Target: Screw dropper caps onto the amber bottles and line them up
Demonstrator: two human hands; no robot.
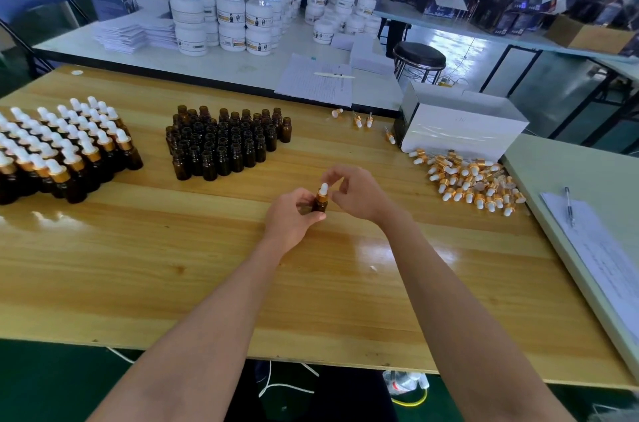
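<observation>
Wood with a glossy pale-yellow grain makes up the bench under my arms, and it shows glare patches just nearer to me than my grip. Beyond it a white table carries stacked white jars and written sheets. A black stool stands further right, and dark cartons crowd the back of the room.

Between my hands, above the middle of the bench, is one amber bottle. It stands upright, long axis vertical, mouth upward. My left grip wraps its body from the left. My right grip curls over from the right, with the fingertips pinching the dropper cap. The cap's white bulb points straight up above its gold collar.

Beyond my grip and slightly left stands a block of open amber bottles. Far to its left the capped bottles stand in rows. To its right lies a loose heap of caps, just in front of a white box. Further right a pen rests on a paper sheet.

My left fingers hide the lower part of the bottle, and I cannot tell how far the cap is threaded on. The capped rows are cut off at the left edge. The writing on the sheets is too small to read.
</observation>
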